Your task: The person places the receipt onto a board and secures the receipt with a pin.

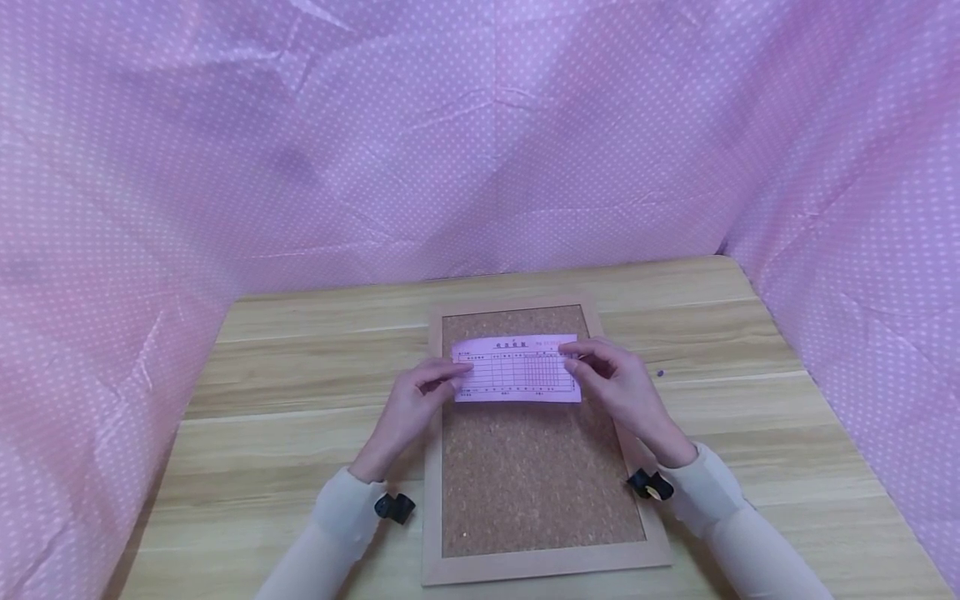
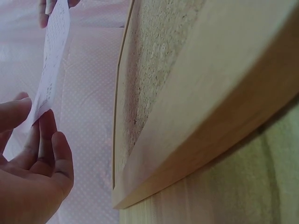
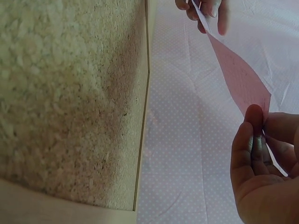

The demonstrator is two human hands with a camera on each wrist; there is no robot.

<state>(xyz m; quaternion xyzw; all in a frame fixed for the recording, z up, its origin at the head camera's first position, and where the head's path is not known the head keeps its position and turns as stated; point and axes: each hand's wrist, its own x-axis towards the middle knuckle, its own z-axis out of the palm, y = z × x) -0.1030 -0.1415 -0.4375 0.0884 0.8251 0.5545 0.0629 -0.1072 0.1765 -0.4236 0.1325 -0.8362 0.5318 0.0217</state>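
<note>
A pink receipt slip (image 1: 513, 375), printed with a ruled table, is stretched between both hands above the upper part of a wood-framed corkboard (image 1: 536, 483). My left hand (image 1: 420, 396) pinches its left edge between thumb and fingers. At the right edge, my right hand (image 1: 618, 383) pinches it the same way. In the left wrist view the slip (image 2: 52, 58) stands apart from the board's frame (image 2: 187, 135). From the right wrist, the slip (image 3: 238, 74) shows slightly bowed, apart from the cork surface (image 3: 70, 93).
A tiny dark blue-purple object (image 1: 660, 373) lies on the wooden table (image 1: 300, 417), right of the board. Pink dotted cloth (image 1: 480, 150) hangs behind the table and along both sides. Black straps or mounts (image 1: 394, 508) sit at both wrists.
</note>
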